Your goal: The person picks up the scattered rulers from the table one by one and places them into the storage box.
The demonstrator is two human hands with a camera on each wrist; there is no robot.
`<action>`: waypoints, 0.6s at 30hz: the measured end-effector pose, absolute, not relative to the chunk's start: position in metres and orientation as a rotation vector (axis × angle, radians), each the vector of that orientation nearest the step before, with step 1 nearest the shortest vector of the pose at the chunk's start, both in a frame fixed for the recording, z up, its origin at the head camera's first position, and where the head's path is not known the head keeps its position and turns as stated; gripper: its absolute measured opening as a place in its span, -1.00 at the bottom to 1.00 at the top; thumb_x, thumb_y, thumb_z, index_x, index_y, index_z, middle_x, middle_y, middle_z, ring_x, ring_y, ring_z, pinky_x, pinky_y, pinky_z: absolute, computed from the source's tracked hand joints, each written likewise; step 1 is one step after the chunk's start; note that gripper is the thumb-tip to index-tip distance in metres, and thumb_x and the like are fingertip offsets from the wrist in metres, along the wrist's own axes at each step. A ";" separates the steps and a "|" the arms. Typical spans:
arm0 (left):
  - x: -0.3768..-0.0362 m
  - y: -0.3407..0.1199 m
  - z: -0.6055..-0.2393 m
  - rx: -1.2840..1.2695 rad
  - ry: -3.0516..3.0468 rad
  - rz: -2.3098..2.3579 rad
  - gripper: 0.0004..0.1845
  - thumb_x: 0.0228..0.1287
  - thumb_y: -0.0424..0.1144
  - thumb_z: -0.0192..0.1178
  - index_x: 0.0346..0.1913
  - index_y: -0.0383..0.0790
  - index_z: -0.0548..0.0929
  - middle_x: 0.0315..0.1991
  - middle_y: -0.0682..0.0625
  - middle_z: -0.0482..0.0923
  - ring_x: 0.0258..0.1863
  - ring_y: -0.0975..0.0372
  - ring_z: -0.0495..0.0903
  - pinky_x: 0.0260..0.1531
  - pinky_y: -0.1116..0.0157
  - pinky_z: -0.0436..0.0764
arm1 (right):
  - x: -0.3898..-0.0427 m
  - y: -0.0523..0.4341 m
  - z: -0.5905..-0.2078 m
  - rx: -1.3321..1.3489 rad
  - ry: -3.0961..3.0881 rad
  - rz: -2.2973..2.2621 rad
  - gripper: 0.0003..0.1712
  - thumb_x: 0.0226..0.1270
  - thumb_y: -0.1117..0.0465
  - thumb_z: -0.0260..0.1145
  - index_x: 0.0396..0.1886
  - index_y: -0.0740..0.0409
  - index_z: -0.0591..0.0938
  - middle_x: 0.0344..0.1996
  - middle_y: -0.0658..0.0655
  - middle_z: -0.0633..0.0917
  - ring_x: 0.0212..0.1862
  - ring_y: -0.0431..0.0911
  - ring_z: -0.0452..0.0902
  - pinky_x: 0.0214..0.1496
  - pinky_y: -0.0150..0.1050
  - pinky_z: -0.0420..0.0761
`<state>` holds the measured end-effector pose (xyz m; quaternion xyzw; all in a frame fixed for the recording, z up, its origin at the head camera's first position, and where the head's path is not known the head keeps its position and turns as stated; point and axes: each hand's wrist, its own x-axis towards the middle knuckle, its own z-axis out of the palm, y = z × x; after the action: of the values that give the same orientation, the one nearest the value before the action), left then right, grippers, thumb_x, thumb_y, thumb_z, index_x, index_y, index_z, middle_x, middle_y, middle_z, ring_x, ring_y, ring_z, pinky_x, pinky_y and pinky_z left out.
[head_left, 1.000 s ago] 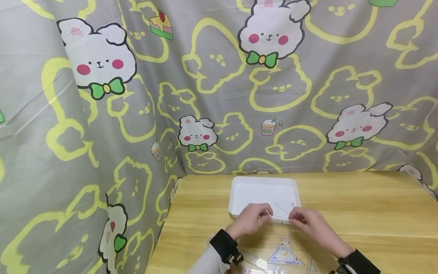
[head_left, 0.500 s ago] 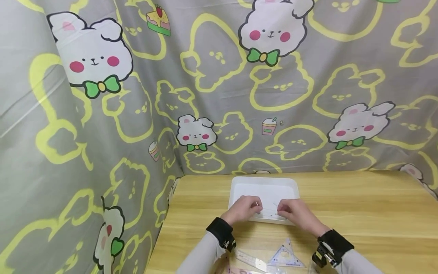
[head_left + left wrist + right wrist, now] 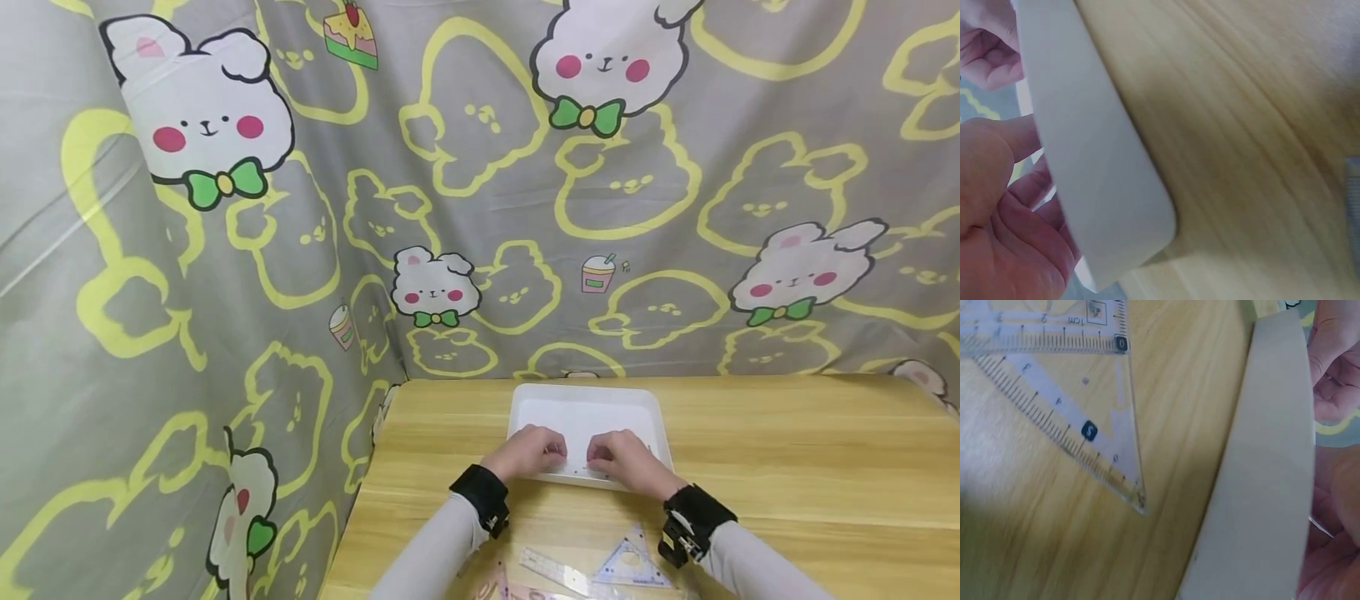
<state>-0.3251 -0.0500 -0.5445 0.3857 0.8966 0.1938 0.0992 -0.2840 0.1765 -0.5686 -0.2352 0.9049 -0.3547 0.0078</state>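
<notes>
A white tray (image 3: 585, 408) sits on the wooden table (image 3: 787, 467) near the curtain. Both hands reach over its near rim. My left hand (image 3: 534, 450) and right hand (image 3: 618, 457) lie close together with fingers curled down, pinching a thin clear ruler (image 3: 577, 469) that barely shows between them. In the left wrist view, the tray wall (image 3: 1097, 175) runs past my left hand (image 3: 1004, 206), whose fingers reach inside. In the right wrist view, my right hand (image 3: 1335, 369) is beyond the tray wall (image 3: 1266, 475).
A clear set square (image 3: 628, 567) and a straight clear ruler (image 3: 555, 573) lie on the table between my forearms; the set square (image 3: 1072, 419) lies just short of the tray. A rabbit-print curtain (image 3: 450, 208) closes off the back and left.
Both hands have moved forward from the tray's near rim into the tray and drawn closer together, carrying the clear ruler with them.
</notes>
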 end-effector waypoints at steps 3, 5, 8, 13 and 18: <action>-0.327 -0.052 -0.546 1.139 2.641 0.573 -0.93 0.38 -0.39 0.31 -0.24 -0.15 0.73 -0.34 0.13 0.68 -0.28 0.40 0.54 -0.17 0.52 0.47 | -0.287 0.172 -0.573 -0.729 2.812 -1.108 -0.82 0.31 0.37 0.49 -0.43 0.05 0.71 -0.50 -0.16 0.67 -0.42 -0.33 0.46 -0.32 -0.34 0.52; -0.327 -0.053 -0.548 1.141 2.641 0.559 -0.93 0.37 -0.39 0.31 -0.26 -0.16 0.73 -0.37 0.14 0.64 -0.31 0.40 0.51 -0.20 0.52 0.44 | -0.288 0.171 -0.576 -0.733 2.803 -1.115 -0.82 0.31 0.37 0.49 -0.43 0.05 0.70 -0.52 -0.16 0.66 -0.44 -0.33 0.45 -0.32 -0.34 0.51; -0.329 -0.052 -0.551 1.161 2.657 0.534 -0.92 0.36 -0.40 0.33 -0.31 -0.17 0.73 -0.43 0.16 0.60 -0.34 0.39 0.47 -0.22 0.52 0.42 | -0.289 0.170 -0.579 -0.757 2.812 -1.124 -0.80 0.30 0.38 0.50 -0.45 0.05 0.69 -0.53 -0.16 0.64 -0.45 -0.34 0.43 -0.35 -0.35 0.48; -0.333 -0.051 -0.552 1.190 2.689 0.483 -0.88 0.34 -0.39 0.35 -0.36 -0.13 0.72 -0.45 0.18 0.58 -0.36 0.39 0.47 -0.23 0.52 0.44 | -0.292 0.168 -0.578 -0.777 2.867 -1.103 -0.78 0.25 0.38 0.51 -0.49 0.04 0.67 -0.55 -0.16 0.60 -0.46 -0.33 0.40 -0.36 -0.34 0.45; -0.333 -0.051 -0.553 1.153 2.693 0.446 -0.88 0.35 -0.37 0.37 -0.36 -0.12 0.73 -0.46 0.18 0.57 -0.38 0.37 0.49 -0.24 0.50 0.46 | -0.291 0.167 -0.577 -0.724 2.865 -1.063 -0.80 0.27 0.34 0.52 -0.49 0.04 0.69 -0.54 -0.15 0.60 -0.45 -0.29 0.41 -0.34 -0.32 0.46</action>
<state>-0.3334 -0.0506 -0.5526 0.3877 0.9051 0.1498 0.0892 -0.2910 0.1672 -0.5766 -0.2305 0.9123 -0.3384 0.0007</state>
